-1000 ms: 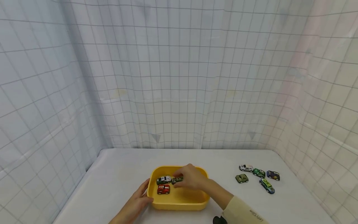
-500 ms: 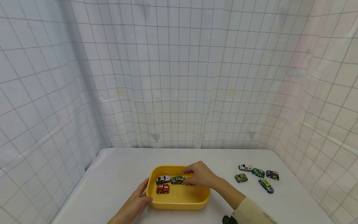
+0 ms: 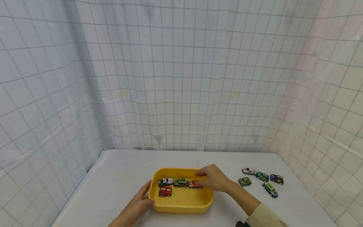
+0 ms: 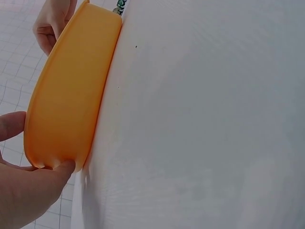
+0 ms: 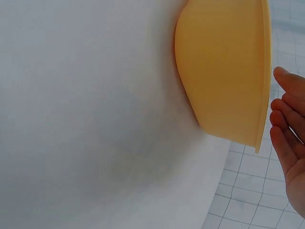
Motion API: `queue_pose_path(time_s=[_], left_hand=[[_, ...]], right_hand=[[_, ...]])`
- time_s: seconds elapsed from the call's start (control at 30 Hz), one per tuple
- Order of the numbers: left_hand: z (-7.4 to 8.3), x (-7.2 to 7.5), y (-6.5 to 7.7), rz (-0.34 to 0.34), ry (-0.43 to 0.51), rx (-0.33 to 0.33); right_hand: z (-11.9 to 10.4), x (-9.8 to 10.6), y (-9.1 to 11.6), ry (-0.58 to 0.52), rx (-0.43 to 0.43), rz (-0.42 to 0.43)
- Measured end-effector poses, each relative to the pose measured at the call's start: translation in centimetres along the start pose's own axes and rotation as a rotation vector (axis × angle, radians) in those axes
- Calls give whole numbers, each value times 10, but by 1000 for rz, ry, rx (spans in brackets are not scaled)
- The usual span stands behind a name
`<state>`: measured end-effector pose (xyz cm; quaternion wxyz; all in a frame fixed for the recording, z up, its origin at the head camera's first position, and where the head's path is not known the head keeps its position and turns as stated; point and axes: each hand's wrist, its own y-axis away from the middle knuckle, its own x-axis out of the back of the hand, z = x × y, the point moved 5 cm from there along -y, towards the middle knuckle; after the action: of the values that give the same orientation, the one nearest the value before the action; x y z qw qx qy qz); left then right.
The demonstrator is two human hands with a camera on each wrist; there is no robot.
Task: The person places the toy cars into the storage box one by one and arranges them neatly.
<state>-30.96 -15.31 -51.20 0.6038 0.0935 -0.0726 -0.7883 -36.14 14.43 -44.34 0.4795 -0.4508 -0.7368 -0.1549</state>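
A yellow plastic bin stands on the white table in the head view. My left hand grips its left end, thumb at the front corner and fingers along the side. In the bin, a white-and-green toy car, a camouflage toy car and an orange toy car form a row along the back. A red toy car sits in front of the white one. My right hand hovers over the bin's right end, thumb and fingers apart, thumb overlapping the orange car's right end.
Right of the bin, several toy cars lie on the table: a white one, an olive one, a green one, a dark blue one and a lime-and-blue one. Grid-patterned white curtains enclose the table.
My right hand has moved rightward inside the bin, from the camouflage car to the orange car's right end, uncovering both cars. The left hand keeps its grip on the bin.
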Motion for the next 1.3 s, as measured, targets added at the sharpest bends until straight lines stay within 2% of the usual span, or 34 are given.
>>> queue_pose_path(time_s=[0.53, 0.8, 1.3], left_hand=[[-2, 0, -3, 7, 13, -2], [0, -3, 1, -29, 31, -35], [2, -4, 2, -15, 23, -12]], right_hand=[[15, 15, 20, 35, -24, 33], [25, 25, 29, 49, -13, 58], [53, 36, 51, 43, -87, 84]])
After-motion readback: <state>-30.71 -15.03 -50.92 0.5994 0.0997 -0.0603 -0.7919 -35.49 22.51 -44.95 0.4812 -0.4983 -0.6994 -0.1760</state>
